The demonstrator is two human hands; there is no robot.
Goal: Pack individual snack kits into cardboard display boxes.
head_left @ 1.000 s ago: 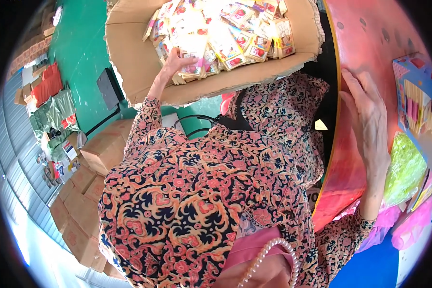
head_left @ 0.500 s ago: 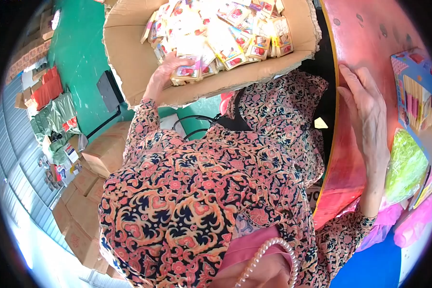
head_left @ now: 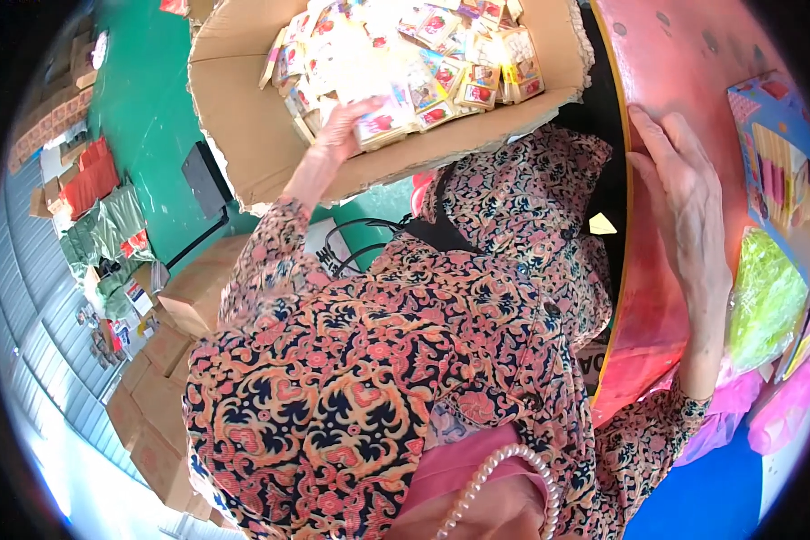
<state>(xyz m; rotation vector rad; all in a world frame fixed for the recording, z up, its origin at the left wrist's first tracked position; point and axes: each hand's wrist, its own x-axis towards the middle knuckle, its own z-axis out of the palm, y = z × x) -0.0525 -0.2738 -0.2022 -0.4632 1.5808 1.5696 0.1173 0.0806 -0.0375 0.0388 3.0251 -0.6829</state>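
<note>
My left hand (head_left: 335, 137) reaches into a torn-edged cardboard box (head_left: 234, 117). Its fingers and thumb close on a small flat packet (head_left: 385, 126) printed with a red picture. Around it lies a heap of similar packets (head_left: 481, 85), part of it washed out by bright light. On the red tabletop (head_left: 648, 315), my right hand (head_left: 686, 184) lies with fingers stretched out near the yellow-trimmed edge and nothing in them.
Beyond my right hand stands a blue display box (head_left: 777, 135) holding pale sticks. Nearer me lie a bag of green strands (head_left: 765, 301) and pink plastic (head_left: 787, 400). Brown cartons (head_left: 153, 405) are stacked on the left, by a green floor (head_left: 148, 99).
My left hand has moved slightly right, and the packet in its grip now shows more clearly, tilted above the heap. My right hand stays on the tabletop.
</note>
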